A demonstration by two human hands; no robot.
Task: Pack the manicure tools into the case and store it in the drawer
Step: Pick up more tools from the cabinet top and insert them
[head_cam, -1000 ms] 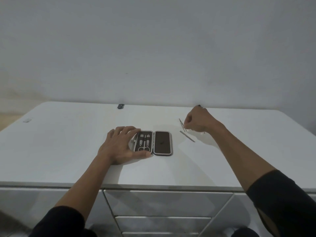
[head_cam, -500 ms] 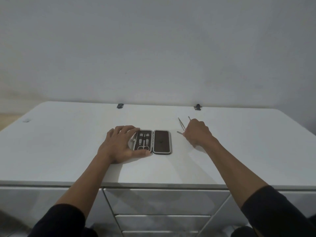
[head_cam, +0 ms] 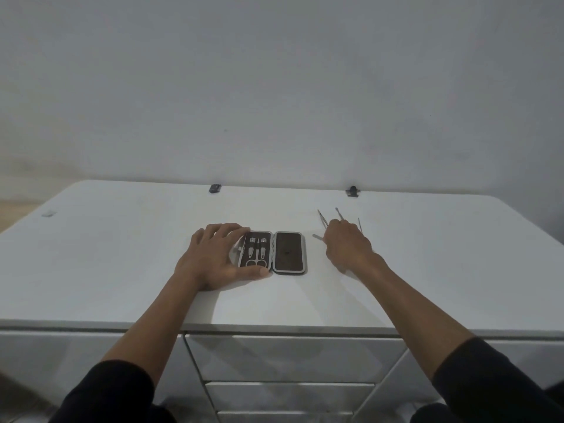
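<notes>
While the right hand (head_cam: 348, 247) is curling down over the thin loose steel manicure tools (head_cam: 322, 218), seemingly pinching one though the grip is hidden, the left hand (head_cam: 213, 257) is lying spread, steadying the open dark hinged case (head_cam: 272, 252) on the white dresser top (head_cam: 122, 239). These slick, stiff slivers are probably best pinched mid-shaft.

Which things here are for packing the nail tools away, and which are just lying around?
For the job:
- open case, some tools already in its left half
- loose metal tools by the right hand
- left hand steadying the case
- drawers below

Lying about:
- two small dark objects at the wall
- small pale bit far left
</notes>
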